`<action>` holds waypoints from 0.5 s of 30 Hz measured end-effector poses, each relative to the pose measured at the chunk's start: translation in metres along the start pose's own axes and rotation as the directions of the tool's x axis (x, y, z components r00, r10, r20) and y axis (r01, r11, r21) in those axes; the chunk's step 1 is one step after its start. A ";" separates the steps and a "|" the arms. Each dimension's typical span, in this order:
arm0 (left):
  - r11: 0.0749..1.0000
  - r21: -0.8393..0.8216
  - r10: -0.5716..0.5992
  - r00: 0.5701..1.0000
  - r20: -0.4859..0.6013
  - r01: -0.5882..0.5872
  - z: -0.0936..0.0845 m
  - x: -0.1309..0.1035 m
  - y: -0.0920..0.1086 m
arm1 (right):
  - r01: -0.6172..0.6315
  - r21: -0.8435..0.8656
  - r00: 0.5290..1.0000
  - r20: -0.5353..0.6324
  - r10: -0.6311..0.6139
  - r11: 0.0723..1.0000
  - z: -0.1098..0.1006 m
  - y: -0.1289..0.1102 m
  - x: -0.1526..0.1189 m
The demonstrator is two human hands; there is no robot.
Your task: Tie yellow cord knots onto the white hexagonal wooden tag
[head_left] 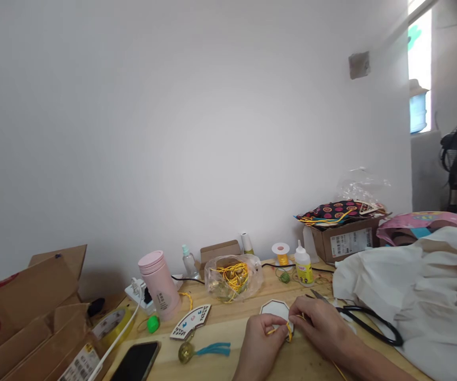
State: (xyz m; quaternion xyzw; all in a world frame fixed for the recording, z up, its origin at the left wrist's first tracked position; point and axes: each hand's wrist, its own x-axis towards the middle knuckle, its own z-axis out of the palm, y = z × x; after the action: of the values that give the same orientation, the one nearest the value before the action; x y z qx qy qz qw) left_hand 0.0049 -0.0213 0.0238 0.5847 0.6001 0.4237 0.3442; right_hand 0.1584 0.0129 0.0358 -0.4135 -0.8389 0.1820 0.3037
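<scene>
My left hand [263,341] is closed in a pinch on a yellow cord [289,332] at the lower edge of a white octagonal plaque [275,310]. Close beside it, my right hand [323,323] also has its fingers pinched together on the cord, and a strand trails below that wrist. The plaque lies on the wooden table, partly covered by both hands. Black-handled scissors [375,321] lie just right of my right hand. Left of my hands are a fan-shaped plaque [190,321] and a gold ball [186,352] with a blue tassel [214,348].
Behind my hands stand a glue bottle [303,267], a spool of yellow cord [281,255] and a plastic bag of cords [234,278]. A pink tumbler [160,286], a phone [136,362] and cardboard boxes [33,312] are leftward. White cloth [419,286] covers the right side.
</scene>
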 end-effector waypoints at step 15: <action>0.999 0.040 -0.005 1.000 -0.003 0.005 0.000 -0.002 0.001 | -0.015 -0.032 1.000 0.009 0.015 0.999 0.001 0.000 0.000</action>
State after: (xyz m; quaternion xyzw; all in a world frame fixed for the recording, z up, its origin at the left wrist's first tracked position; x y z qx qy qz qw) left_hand 0.0051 -0.0238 0.0246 0.5895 0.6104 0.4116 0.3324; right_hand 0.1577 0.0129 0.0355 -0.4237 -0.8399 0.1727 0.2918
